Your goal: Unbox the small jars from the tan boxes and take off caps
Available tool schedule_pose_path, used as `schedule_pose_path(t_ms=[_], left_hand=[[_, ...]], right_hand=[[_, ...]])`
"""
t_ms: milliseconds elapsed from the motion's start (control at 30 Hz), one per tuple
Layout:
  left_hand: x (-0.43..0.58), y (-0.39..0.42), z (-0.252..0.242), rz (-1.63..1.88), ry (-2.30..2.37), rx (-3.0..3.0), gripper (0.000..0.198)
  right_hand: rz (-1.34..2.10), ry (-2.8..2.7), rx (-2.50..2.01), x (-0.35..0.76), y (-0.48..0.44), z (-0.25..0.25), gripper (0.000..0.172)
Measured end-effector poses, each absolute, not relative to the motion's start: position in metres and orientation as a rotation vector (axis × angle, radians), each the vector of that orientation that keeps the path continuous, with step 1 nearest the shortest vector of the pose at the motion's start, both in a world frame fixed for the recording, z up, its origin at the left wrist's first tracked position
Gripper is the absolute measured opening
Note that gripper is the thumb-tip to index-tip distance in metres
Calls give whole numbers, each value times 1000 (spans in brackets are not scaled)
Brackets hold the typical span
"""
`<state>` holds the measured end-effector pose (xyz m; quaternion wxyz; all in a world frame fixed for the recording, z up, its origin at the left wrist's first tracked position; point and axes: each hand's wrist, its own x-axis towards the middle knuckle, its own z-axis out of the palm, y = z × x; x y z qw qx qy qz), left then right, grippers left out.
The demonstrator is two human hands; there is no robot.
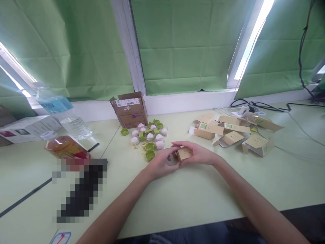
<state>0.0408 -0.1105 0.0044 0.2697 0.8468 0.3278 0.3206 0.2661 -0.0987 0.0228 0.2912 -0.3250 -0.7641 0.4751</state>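
A small brown cardboard box (185, 153) is between my two hands, a little above the pale table. My right hand (199, 154) wraps round its right side, fingers over the far edge and thumb along the near edge. At the box's left end, the fingers and thumb of my left hand (162, 162) curl against it; part of that end is hidden by the fingers. Just beyond my left hand lie green cup-shaped pieces (149, 155) with yellow loops, and clear plastic shells with pale pink round balls (159, 144) in them.
Several opened small cardboard boxes (232, 138) lie at the right. A larger brown carton (130, 112) stands by the wall. At the left are a water bottle (68, 115), a tea bottle (66, 147) and a white box (27, 128). Black cables (269, 107) run along the back right.
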Motion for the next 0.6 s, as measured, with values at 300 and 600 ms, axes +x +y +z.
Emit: schedule_pose_path(t_ms=[300, 600], left_hand=[[57, -113, 1, 933, 1229, 2099, 47], [50, -108, 5, 991, 1367, 2068, 42]], right_hand=[[215, -2355, -1004, 251, -99, 10, 66], [141, -2395, -910, 225, -96, -6, 85]])
